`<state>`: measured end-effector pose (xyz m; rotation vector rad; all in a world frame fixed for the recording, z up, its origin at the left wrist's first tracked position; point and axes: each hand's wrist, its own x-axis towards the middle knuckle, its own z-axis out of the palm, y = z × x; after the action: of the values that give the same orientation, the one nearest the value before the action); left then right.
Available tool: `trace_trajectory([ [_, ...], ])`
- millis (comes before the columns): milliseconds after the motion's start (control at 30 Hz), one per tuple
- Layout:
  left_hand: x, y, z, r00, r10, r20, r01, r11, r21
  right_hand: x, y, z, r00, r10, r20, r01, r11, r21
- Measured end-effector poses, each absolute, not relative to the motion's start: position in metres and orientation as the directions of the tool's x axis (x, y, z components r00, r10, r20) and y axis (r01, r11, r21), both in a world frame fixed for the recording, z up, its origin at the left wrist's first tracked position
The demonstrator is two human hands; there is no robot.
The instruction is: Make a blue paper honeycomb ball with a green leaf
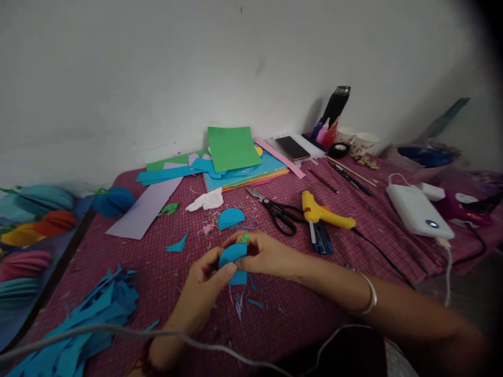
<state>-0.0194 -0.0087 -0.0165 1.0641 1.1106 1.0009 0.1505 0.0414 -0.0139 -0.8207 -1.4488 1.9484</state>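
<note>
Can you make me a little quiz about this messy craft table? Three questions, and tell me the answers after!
1. What color is the glue gun?
A) red
B) yellow
C) green

2. True or false: the scissors lie on the tablecloth.

3. Fill in the missing words: the left hand and right hand hold some ____.

Key:
1. B
2. True
3. blue paper
</note>
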Motion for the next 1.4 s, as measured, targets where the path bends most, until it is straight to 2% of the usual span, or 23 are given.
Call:
trace_trajectory([
  [100, -0.019, -0.009, -0.021, 0.154, 0.977, -0.147, 0.016, 0.147, 0.989, 0.148, 0.040, -0.020, -0.647, 0.748, -0.150, -0.049, -0.237, -0.970],
  [167, -0.017, -0.009, -0.023, 0.148, 0.977, -0.152, 0.007, 0.152, 0.988, 0.147, 0.039, -0.023, -0.660, 0.738, -0.142, -0.052, -0.234, -0.971],
  [333, -0.010, -0.006, -0.022, 0.038, 0.977, -0.212, -0.217, 0.215, 0.952, 0.163, 0.044, -0.016, -0.678, 0.728, -0.102, -0.059, -0.192, -0.980],
  [467, -0.009, 0.000, -0.018, -0.072, 0.955, -0.287, -0.431, 0.230, 0.873, 0.183, 0.060, 0.003, -0.540, 0.840, -0.045, -0.003, -0.056, -0.998],
  [600, -0.010, 0.001, -0.015, -0.042, 0.936, -0.350, -0.509, 0.281, 0.814, 0.181, 0.079, 0.029, -0.524, 0.852, -0.021, 0.069, 0.018, -0.997],
  [700, -0.008, -0.002, -0.015, 0.039, 0.916, -0.399, -0.552, 0.353, 0.755, 0.156, 0.100, 0.046, -0.597, 0.802, 0.021, 0.200, 0.174, -0.964],
  [767, -0.006, -0.004, -0.016, 0.088, 0.903, -0.421, -0.572, 0.392, 0.720, 0.129, 0.119, 0.052, -0.635, 0.769, 0.078, 0.331, 0.362, -0.871],
  [833, -0.003, -0.007, -0.018, 0.126, 0.895, -0.428, -0.582, 0.416, 0.699, 0.098, 0.140, 0.052, -0.667, 0.733, 0.133, 0.478, 0.558, -0.679],
  [900, 0.000, -0.008, -0.021, 0.163, 0.885, -0.437, -0.584, 0.443, 0.680, 0.064, 0.161, 0.047, -0.691, 0.707, 0.150, 0.527, 0.635, -0.565],
  [1033, 0.005, -0.010, -0.026, 0.196, 0.866, -0.460, -0.603, 0.476, 0.640, 0.005, 0.196, 0.027, -0.739, 0.664, 0.116, 0.573, 0.710, -0.411],
  [1200, 0.007, -0.010, -0.029, 0.251, 0.859, -0.447, -0.629, 0.496, 0.599, -0.037, 0.219, 0.005, -0.784, 0.619, -0.052, 0.613, 0.758, -0.222],
  [1333, 0.010, -0.009, -0.032, 0.281, 0.843, -0.458, -0.624, 0.523, 0.580, -0.050, 0.223, -0.001, -0.783, 0.607, -0.137, 0.621, 0.774, -0.124],
  [1400, 0.012, -0.009, -0.034, 0.296, 0.841, -0.453, -0.626, 0.529, 0.573, -0.054, 0.222, -0.002, -0.773, 0.621, -0.129, 0.633, 0.769, -0.088],
])
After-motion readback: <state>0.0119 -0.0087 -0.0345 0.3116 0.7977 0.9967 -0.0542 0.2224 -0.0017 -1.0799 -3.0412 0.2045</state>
